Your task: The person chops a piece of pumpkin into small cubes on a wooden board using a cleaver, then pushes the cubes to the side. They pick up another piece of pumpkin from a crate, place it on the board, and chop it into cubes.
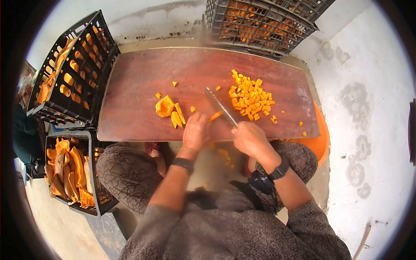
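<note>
My right hand is closed round the handle of a knife, whose blade points away from me and to the left. Close to the blade, my left hand has its fingers closed on a strip of pumpkin, and the strip reaches the blade's left side. Several pumpkin pieces, one large chunk and thinner slices, lie left of my left hand. A pile of diced pumpkin is spread right of the knife. All this rests on a reddish-brown board.
A black crate of pumpkin stands on the left, above another crate holding long pumpkin pieces. More stacked crates are behind the board. An orange tub sits under its right end. Pumpkin scraps lie on the floor.
</note>
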A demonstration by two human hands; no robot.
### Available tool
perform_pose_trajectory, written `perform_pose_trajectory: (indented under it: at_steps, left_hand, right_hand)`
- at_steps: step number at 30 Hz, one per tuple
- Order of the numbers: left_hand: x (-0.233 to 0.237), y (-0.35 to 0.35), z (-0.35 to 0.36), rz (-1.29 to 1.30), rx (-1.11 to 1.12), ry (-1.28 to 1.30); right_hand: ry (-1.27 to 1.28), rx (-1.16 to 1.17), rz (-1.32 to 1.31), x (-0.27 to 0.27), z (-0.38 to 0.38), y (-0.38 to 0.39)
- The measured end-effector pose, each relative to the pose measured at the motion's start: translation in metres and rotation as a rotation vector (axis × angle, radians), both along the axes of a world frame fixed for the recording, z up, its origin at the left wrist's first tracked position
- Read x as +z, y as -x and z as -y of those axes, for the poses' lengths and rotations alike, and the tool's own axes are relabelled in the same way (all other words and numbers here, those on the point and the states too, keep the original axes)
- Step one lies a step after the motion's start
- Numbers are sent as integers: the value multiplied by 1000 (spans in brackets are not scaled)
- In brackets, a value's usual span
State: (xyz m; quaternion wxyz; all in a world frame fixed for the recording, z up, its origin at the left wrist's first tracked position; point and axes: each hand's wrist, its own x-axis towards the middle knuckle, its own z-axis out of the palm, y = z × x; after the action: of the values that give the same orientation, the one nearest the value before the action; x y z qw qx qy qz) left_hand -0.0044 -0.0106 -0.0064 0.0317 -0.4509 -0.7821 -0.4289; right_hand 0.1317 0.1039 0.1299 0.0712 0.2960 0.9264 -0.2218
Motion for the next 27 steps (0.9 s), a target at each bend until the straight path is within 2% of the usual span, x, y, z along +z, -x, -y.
perform_pose_trajectory:
  at_steps: [3, 5, 12, 14, 18, 20, 27]
  left_hand:
    - [-1, 0, -2, -11, -10, -16]
    - [0, -2, 0, -13, -14, -27]
    - [0, -1, 0, -44, 8, -39]
    - [0, -3, 3, -10, 1, -60]
    - [8, -2, 0, -17, -5, -85]
    - [9, -3, 1, -20, -8, -80]
    - [10, -4, -1, -9, 9, -44]
  right_hand:
    - [-49, 57, -72, -14, -2, 7]
    - [-40, -44, -17, -20, -4, 12]
    - [-37, -113, -119, -37, -7, 17]
    - [25, -69, -273, -42, -13, 8]
    - [69, -140, -253, -36, -8, -4]
    - [-31, -70, -286, -32, -3, -10]
    - [-32, -36, -180, -12, 5, -23]
